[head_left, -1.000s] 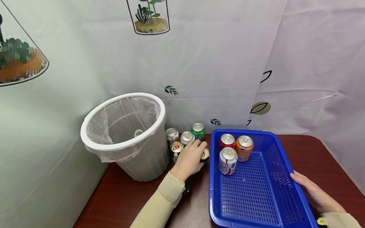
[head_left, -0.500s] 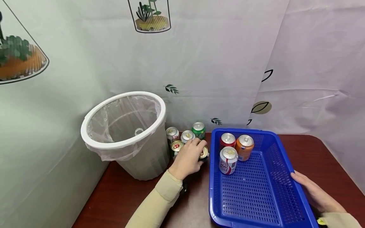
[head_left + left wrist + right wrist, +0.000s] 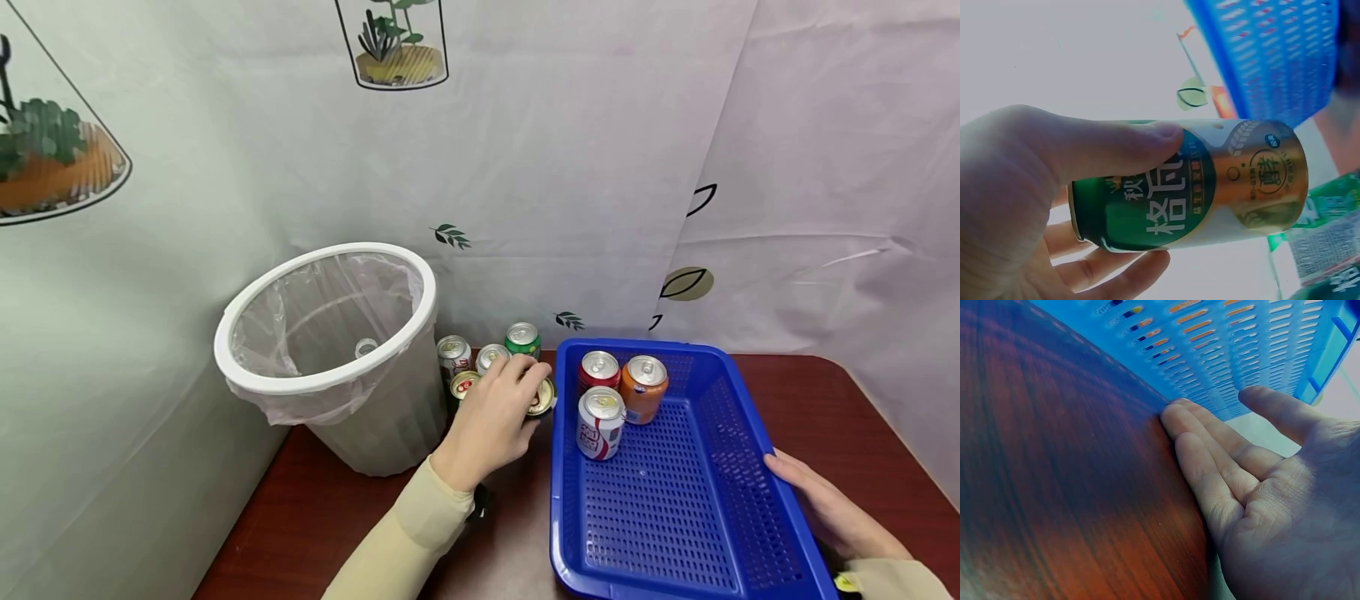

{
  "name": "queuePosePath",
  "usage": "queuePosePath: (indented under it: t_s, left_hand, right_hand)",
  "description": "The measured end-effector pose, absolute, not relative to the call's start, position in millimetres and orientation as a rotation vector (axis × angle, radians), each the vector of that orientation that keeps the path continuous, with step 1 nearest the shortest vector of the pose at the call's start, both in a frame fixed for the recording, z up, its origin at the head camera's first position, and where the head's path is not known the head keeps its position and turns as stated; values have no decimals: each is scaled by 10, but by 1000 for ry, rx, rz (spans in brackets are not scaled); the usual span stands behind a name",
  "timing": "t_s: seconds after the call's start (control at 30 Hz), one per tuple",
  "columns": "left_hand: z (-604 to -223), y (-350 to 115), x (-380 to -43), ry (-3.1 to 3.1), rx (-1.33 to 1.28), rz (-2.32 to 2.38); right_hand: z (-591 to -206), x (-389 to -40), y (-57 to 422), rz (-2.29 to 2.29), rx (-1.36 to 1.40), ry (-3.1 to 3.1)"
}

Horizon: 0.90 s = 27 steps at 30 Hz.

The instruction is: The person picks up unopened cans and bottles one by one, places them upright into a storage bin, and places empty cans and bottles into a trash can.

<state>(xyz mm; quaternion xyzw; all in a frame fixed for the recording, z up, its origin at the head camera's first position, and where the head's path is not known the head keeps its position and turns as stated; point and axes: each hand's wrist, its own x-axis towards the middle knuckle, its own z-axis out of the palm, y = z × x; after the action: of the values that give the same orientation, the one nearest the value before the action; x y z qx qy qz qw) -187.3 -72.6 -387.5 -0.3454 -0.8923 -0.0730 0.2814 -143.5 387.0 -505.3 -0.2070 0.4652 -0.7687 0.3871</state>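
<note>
While the left hand (image 3: pixel 491 421) grips a green-and-gold can (image 3: pixel 1241 187), right hand (image 3: pixel 836 510) unclenched against a blue basket (image 3: pixel 648 517) at three o'clock, three cans (image 3: pixel 601 423) inside toward eleven, lined bin (image 3: pixel 386 421) at ten

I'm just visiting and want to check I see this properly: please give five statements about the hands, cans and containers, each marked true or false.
1. The person's left hand grips a green, white and gold metal can. True.
2. The person's right hand touches the blue perforated plastic basket. True.
3. The basket is empty. False: three upright metal cans stand inside.
4. A translucent plastic bag lines the grey, white-rimmed plastic bin. True.
5. In the head view, the bin is right of the basket. False: it is to the left.
</note>
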Motion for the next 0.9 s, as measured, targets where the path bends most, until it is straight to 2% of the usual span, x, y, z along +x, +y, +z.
queuePosePath:
  t_s: [0.47, 0.9]
  left_hand:
    - [-3614, -636, -1572, -2266, -1013, -286]
    - [-3601, -399, -1409, -2272, -1171, -271]
  right_hand:
    - [-5079, -1443, 3875, -1964, -537, 1166]
    - [-5061, -1440, 3881, -1955, -513, 1193]
